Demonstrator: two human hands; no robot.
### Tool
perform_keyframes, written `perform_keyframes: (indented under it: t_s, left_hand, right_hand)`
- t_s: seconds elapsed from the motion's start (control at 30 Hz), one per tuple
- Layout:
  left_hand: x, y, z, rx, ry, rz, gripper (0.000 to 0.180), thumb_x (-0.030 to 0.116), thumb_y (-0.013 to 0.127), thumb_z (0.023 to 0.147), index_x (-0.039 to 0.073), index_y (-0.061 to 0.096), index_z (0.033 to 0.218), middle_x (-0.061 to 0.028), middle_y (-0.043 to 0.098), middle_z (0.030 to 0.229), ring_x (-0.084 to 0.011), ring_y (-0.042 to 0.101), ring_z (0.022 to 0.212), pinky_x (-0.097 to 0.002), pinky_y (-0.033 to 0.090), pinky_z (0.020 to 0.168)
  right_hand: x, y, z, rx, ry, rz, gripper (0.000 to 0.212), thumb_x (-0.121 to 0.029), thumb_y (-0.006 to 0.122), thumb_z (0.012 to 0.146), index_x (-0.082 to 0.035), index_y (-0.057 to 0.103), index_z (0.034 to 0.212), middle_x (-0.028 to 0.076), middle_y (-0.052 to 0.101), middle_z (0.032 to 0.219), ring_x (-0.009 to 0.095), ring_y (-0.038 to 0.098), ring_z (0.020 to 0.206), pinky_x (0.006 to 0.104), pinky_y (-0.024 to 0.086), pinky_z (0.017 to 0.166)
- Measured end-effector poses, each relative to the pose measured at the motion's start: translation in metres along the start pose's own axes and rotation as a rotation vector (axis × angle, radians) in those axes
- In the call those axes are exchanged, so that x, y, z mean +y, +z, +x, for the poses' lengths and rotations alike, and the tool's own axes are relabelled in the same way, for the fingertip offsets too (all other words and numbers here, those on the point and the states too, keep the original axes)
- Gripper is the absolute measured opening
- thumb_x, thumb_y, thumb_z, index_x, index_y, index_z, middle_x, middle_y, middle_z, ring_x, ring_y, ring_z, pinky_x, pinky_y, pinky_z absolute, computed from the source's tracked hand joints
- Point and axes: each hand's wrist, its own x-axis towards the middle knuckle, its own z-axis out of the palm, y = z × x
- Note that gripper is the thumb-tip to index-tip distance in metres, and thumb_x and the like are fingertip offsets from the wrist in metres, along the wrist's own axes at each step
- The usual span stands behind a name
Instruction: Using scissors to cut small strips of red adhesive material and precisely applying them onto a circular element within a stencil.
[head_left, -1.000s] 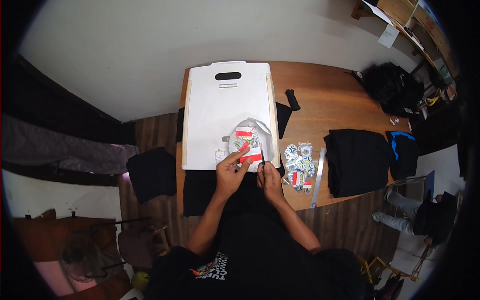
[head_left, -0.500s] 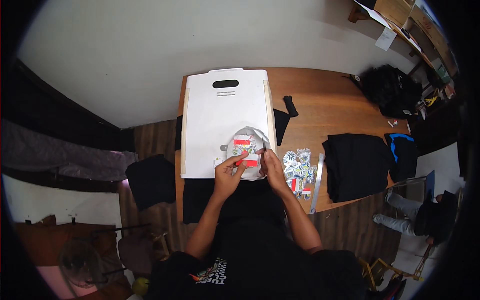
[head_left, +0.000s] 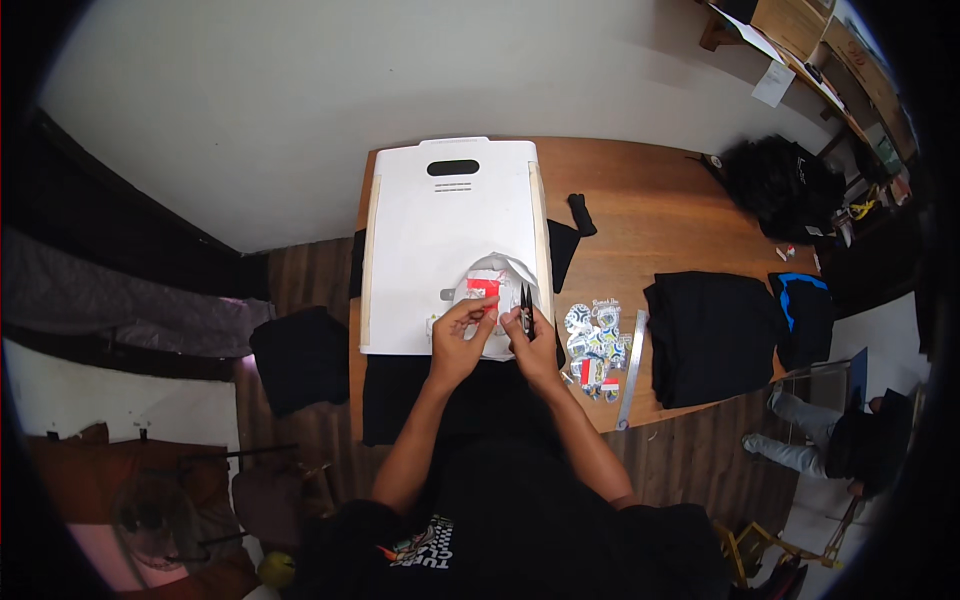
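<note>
My left hand (head_left: 463, 337) pinches a small red-and-white sticker (head_left: 487, 288) over a round white dish-like holder (head_left: 512, 263) with crumpled edges. Close beside it, my right hand (head_left: 534, 348) grips dark pointed scissors (head_left: 527, 308), their slim blades pointing away from me and a little apart. My right thumb is near the left fingertips; whether it also touches the sticker is hard to tell. Under both hands lies a white plastic board (head_left: 450, 225) with an oval handle slot. Cut patterned stickers (head_left: 600, 340), some red and white, are spread to the right of the board.
A metal ruler (head_left: 633, 370) lies right of the stickers on the wooden table (head_left: 625, 200). Folded black cloth (head_left: 710, 335) stands further right, and a small black roll (head_left: 580, 214) lies behind. A black bag (head_left: 780, 185) is at the far right. Another person (head_left: 850, 440) is beyond the table.
The scissors have turned upright in my right hand, their blades now showing. A red-and-white piece that lay lower between my hands no longer shows there; my left fingers have curled in.
</note>
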Motion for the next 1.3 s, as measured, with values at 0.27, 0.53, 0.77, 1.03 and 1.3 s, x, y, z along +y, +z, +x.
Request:
perform_keyframes:
  t_s: [0.27, 0.53, 0.77, 1.03, 1.3]
  left_hand:
    - [0.007, 0.001, -0.004, 0.054, 0.007, -0.037, 0.03, -0.005, 0.068, 0.091, -0.006, 0.064, 0.121, -0.0096, 0.068, 0.107, -0.0116, 0.065, 0.095, -0.0255, 0.053, 0.084]
    - [0.006, 0.003, 0.003, 0.07, -0.01, -0.108, 0.034, -0.005, 0.07, 0.09, -0.006, 0.062, 0.123, -0.0118, 0.069, 0.108, -0.0139, 0.065, 0.099, -0.0264, 0.053, 0.088]
    - [0.011, 0.011, 0.009, 0.119, -0.051, -0.115, 0.029, -0.003, 0.069, 0.091, -0.006, 0.063, 0.119, -0.0131, 0.07, 0.109, -0.0151, 0.067, 0.1, -0.0265, 0.053, 0.09]
    - [-0.001, -0.002, 0.018, 0.047, -0.05, -0.02, 0.022, -0.004, 0.068, 0.092, -0.007, 0.063, 0.113, -0.013, 0.07, 0.101, -0.015, 0.068, 0.094, -0.0264, 0.056, 0.087]
    - [-0.01, -0.005, 0.017, 0.014, -0.001, 0.042, 0.015, -0.005, 0.067, 0.091, -0.007, 0.065, 0.106, -0.0129, 0.07, 0.1, -0.0162, 0.069, 0.096, -0.0274, 0.055, 0.089]
  right_hand:
    - [0.001, -0.006, -0.011, 0.007, 0.043, 0.034, 0.018, -0.022, 0.066, 0.098, -0.009, 0.058, 0.089, -0.01, 0.046, 0.072, 0.0, 0.036, 0.064, 0.0194, 0.028, 0.057]
    - [-0.005, -0.018, -0.01, 0.004, 0.038, -0.029, 0.019, -0.023, 0.068, 0.096, -0.008, 0.059, 0.087, -0.009, 0.046, 0.068, 0.001, 0.035, 0.061, 0.0199, 0.028, 0.056]
    - [-0.001, -0.024, -0.005, 0.006, 0.037, -0.039, 0.019, -0.022, 0.068, 0.095, -0.007, 0.06, 0.086, -0.009, 0.045, 0.067, 0.001, 0.035, 0.061, 0.0202, 0.029, 0.056]
    - [0.0, -0.029, -0.012, 0.006, 0.057, -0.034, 0.018, -0.019, 0.068, 0.095, -0.007, 0.059, 0.085, -0.01, 0.044, 0.067, 0.0, 0.034, 0.06, 0.0199, 0.028, 0.056]
    - [0.005, -0.033, -0.019, 0.037, 0.065, -0.022, 0.018, -0.019, 0.068, 0.095, -0.008, 0.059, 0.085, -0.01, 0.044, 0.067, 0.0, 0.034, 0.061, 0.02, 0.028, 0.056]
